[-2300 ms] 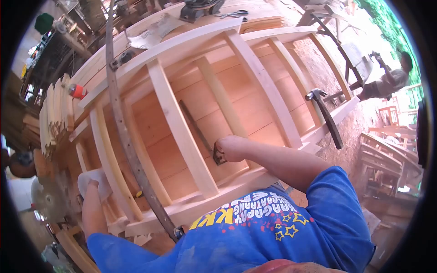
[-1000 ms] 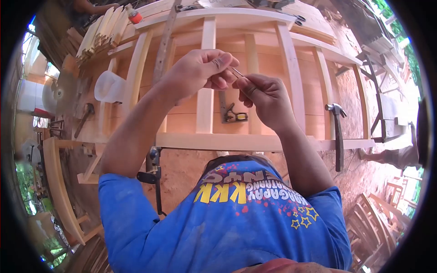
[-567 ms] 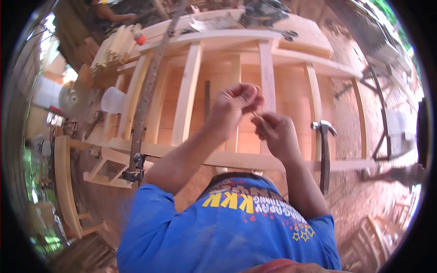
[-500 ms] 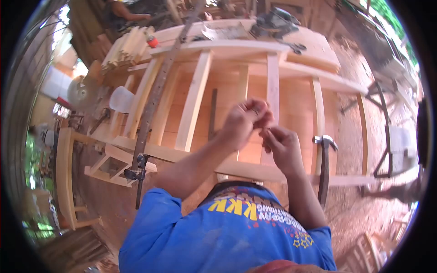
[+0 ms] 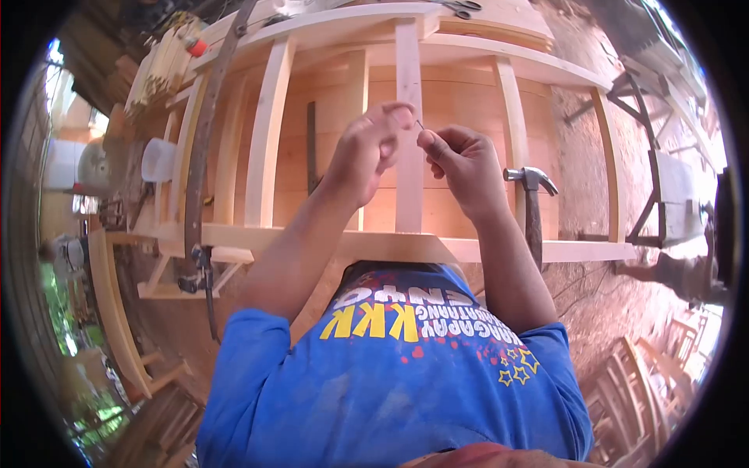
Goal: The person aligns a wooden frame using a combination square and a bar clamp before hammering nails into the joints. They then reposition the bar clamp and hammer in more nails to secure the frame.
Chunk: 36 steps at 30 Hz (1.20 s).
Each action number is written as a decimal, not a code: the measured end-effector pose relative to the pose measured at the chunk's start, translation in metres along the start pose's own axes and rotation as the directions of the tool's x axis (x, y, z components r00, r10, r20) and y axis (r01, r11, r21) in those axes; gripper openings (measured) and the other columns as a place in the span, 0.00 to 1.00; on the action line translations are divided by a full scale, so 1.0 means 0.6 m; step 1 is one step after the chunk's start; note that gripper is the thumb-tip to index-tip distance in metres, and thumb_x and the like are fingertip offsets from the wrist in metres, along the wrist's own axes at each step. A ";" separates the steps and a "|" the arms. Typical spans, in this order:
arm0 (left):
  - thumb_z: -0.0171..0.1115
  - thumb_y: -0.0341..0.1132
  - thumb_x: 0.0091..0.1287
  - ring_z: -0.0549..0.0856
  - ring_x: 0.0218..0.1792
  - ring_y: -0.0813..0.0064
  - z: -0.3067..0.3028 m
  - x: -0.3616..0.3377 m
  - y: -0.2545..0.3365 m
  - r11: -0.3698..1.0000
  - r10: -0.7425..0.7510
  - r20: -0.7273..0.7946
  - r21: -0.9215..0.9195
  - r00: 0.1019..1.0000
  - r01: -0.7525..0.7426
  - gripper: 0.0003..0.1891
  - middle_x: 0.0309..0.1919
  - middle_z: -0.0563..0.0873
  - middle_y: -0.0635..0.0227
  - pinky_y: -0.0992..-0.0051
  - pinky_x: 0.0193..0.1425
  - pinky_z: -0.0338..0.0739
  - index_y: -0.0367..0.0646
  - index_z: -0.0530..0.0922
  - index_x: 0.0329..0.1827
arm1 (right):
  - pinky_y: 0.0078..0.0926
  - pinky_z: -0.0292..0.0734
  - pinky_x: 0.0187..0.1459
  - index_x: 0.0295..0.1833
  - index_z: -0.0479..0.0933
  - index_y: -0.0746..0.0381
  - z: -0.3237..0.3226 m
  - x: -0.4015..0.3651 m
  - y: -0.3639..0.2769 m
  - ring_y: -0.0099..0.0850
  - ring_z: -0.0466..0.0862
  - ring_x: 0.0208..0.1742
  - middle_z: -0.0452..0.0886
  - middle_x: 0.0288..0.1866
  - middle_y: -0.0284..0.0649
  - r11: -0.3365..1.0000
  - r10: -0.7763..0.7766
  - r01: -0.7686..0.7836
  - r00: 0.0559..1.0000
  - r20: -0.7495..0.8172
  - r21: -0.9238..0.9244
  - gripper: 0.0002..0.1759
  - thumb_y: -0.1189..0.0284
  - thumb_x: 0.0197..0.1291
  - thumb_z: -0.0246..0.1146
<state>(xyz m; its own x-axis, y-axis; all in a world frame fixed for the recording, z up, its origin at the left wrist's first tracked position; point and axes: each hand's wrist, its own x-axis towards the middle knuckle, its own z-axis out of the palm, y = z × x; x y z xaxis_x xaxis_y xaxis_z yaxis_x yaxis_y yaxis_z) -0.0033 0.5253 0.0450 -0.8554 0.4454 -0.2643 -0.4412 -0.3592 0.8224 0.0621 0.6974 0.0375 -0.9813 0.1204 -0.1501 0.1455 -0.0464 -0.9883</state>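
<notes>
My right hand (image 5: 466, 168) is closed in a pinch, thumb against index finger, on a thin dark nail (image 5: 420, 125). The nail points up and left toward the fingertips of my left hand (image 5: 368, 152). Those fingers are bent inward, with the tips close to the nail; whatever lies inside them is hidden. Both hands are above a pale wooden frame (image 5: 409, 187) with several crosspieces. Right of my right hand, a claw hammer (image 5: 533, 199) rests head-up against the frame's near rail (image 5: 460, 249).
A long metal bar clamp (image 5: 204, 148) spans the frame on the left. Beyond it stands a white plastic container (image 5: 158, 160). Wood strips (image 5: 162, 72) are stacked at the back left, and scissors (image 5: 460, 8) lie at the back. A metal stand (image 5: 651, 148) is on the right.
My view has shifted, so the frame and hammer appear further left and higher. My hands have moved slightly apart, and the nail now shows between them.
</notes>
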 end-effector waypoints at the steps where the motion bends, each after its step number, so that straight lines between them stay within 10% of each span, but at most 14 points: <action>1: 0.64 0.39 0.80 0.71 0.26 0.89 0.008 -0.001 0.001 0.995 0.001 0.068 0.095 0.998 -0.008 0.11 0.34 0.84 0.77 0.84 0.28 0.63 0.41 0.85 0.53 | 0.19 0.74 0.34 0.44 0.87 0.67 -0.006 0.005 0.002 0.17 0.78 0.30 0.81 0.28 0.30 0.998 0.015 -0.016 1.000 0.024 0.061 0.19 0.59 0.75 0.70; 6: 0.61 0.32 0.81 0.84 0.46 0.87 0.000 0.041 -0.016 0.981 -0.062 0.239 0.192 0.969 0.016 0.10 0.46 0.91 0.72 0.83 0.49 0.75 0.36 0.87 0.52 | 0.19 0.74 0.33 0.49 0.86 0.69 -0.029 0.024 0.025 0.18 0.77 0.29 0.82 0.29 0.31 0.934 0.089 -0.130 0.987 0.134 0.334 0.21 0.58 0.75 0.70; 10: 0.63 0.30 0.78 0.85 0.48 0.84 -0.013 0.150 0.001 0.847 0.205 0.252 0.438 0.946 -0.300 0.08 0.46 0.92 0.70 0.80 0.54 0.77 0.37 0.88 0.48 | 0.28 0.78 0.36 0.54 0.85 0.68 -0.065 0.015 0.015 0.26 0.80 0.30 0.83 0.29 0.37 0.954 0.030 -0.072 0.989 -0.144 -0.292 0.19 0.61 0.73 0.70; 13: 0.61 0.31 0.77 0.86 0.46 0.79 -0.045 0.311 0.085 0.520 0.460 0.338 0.647 0.821 -0.557 0.09 0.41 0.91 0.73 0.74 0.59 0.79 0.41 0.87 0.53 | 0.44 0.81 0.52 0.62 0.83 0.62 -0.159 -0.026 0.041 0.46 0.87 0.49 0.87 0.46 0.49 0.556 -0.153 -0.264 0.899 -0.409 -0.788 0.21 0.66 0.66 0.71; 17: 0.68 0.37 0.74 0.89 0.47 0.75 -0.109 0.562 0.170 0.289 0.530 0.398 0.746 0.749 -0.600 0.11 0.43 0.93 0.65 0.72 0.56 0.82 0.44 0.89 0.53 | 0.50 0.78 0.63 0.70 0.75 0.62 -0.259 -0.155 0.135 0.54 0.83 0.59 0.81 0.60 0.54 0.433 -0.114 -0.413 0.857 -0.503 -0.801 0.32 0.66 0.63 0.75; 19: 0.71 0.39 0.73 0.91 0.46 0.75 -0.137 0.635 0.157 0.243 0.512 0.454 0.737 0.729 -0.630 0.11 0.42 0.94 0.63 0.71 0.54 0.83 0.44 0.90 0.51 | 0.50 0.76 0.65 0.70 0.73 0.66 -0.239 -0.186 0.126 0.57 0.82 0.60 0.79 0.62 0.57 0.454 0.214 -0.637 0.756 -0.619 -0.622 0.35 0.68 0.60 0.76; 23: 0.71 0.39 0.73 0.90 0.43 0.78 -0.142 0.642 0.117 0.243 0.433 0.415 0.801 0.801 -0.546 0.10 0.40 0.94 0.66 0.72 0.50 0.84 0.43 0.90 0.47 | 0.41 0.81 0.56 0.66 0.74 0.69 -0.233 -0.210 0.158 0.44 0.85 0.54 0.82 0.54 0.51 0.311 0.093 -0.489 0.869 -0.486 -0.815 0.30 0.69 0.61 0.74; 27: 0.71 0.40 0.73 0.91 0.41 0.79 -0.148 0.644 0.110 0.251 0.408 0.434 0.793 0.803 -0.555 0.10 0.37 0.94 0.69 0.71 0.48 0.84 0.43 0.91 0.46 | 0.24 0.77 0.49 0.58 0.74 0.70 -0.236 -0.167 0.119 0.23 0.80 0.44 0.80 0.43 0.38 0.765 0.499 -0.616 0.752 -0.431 -0.188 0.23 0.75 0.57 0.69; 33: 0.70 0.44 0.74 0.91 0.42 0.78 -0.147 0.626 0.121 -0.031 0.478 0.538 0.800 0.695 -0.599 0.13 0.38 0.95 0.68 0.70 0.48 0.83 0.45 0.92 0.47 | 0.25 0.84 0.36 0.63 0.69 0.71 -0.132 -0.021 -0.011 0.27 0.85 0.34 0.83 0.43 0.42 0.963 0.139 -0.226 0.885 -0.445 -0.149 0.25 0.77 0.63 0.66; 36: 0.70 0.46 0.73 0.92 0.43 0.78 -0.144 0.629 0.119 0.232 0.390 0.438 0.805 0.810 -0.547 0.14 0.39 0.95 0.67 0.70 0.50 0.83 0.46 0.92 0.48 | 0.25 0.81 0.28 0.70 0.68 0.71 -0.098 0.052 -0.069 0.25 0.84 0.29 0.82 0.40 0.39 0.999 0.025 -0.017 0.974 -0.227 0.038 0.29 0.76 0.68 0.68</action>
<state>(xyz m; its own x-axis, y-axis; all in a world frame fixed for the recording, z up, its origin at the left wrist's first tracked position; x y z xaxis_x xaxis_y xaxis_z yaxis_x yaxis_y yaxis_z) -0.3811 0.5965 -0.0396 -0.7463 0.5796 0.3271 0.5833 0.3329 0.7409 0.0332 0.7615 0.0721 -0.9231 0.3412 -0.1774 0.1571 -0.0865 -0.9838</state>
